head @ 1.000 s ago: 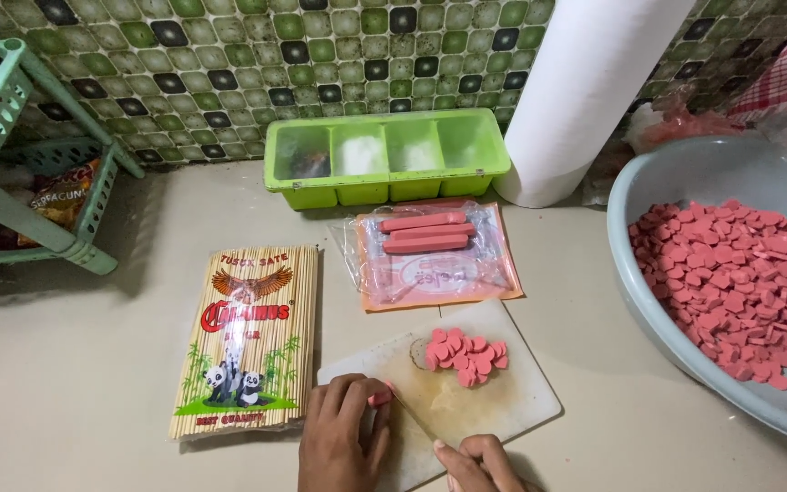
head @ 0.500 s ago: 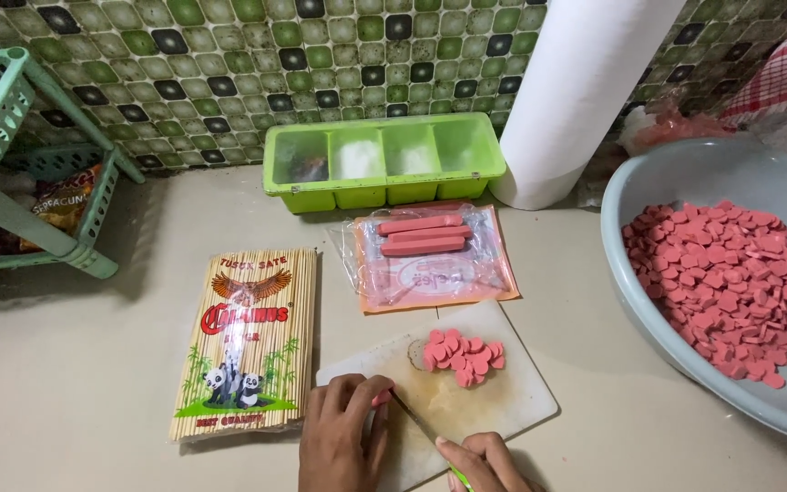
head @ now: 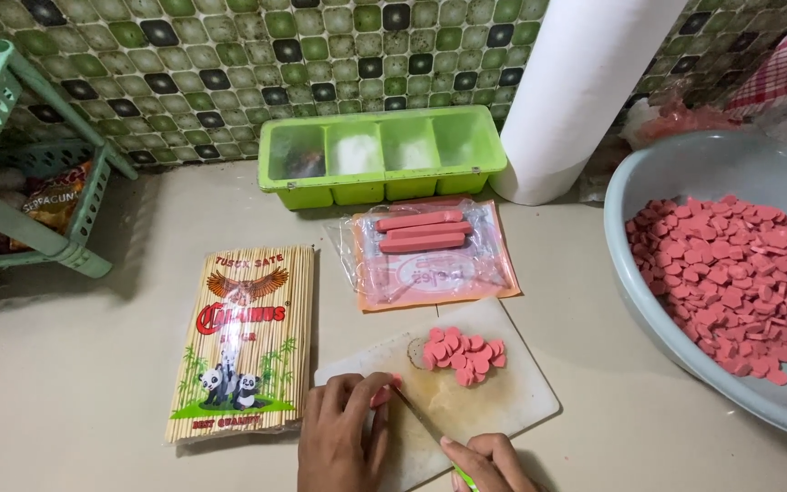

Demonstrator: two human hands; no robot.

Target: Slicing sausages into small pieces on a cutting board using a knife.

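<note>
While the left hand [head: 343, 437] pins a pink sausage [head: 383, 394] on the white cutting board [head: 512, 401], fingers closed over it, the right hand [head: 489, 460] grips a knife [head: 421, 421]; cut slices [head: 465, 351] lie just beyond.

Bare counter lies open left of the skewer packet [head: 243, 342]; the basin [head: 676, 301] blocks the right, the sausage packet [head: 434, 255] and green tray [head: 380, 155] the rear.

On the bench [head: 66, 364] lie a pack of bamboo skewers [head: 243, 342] and a green four-part box [head: 383, 153]. A white paper roll [head: 585, 91] stands near a grey basin [head: 685, 173]; a green rack [head: 20, 182] sits far left.
</note>
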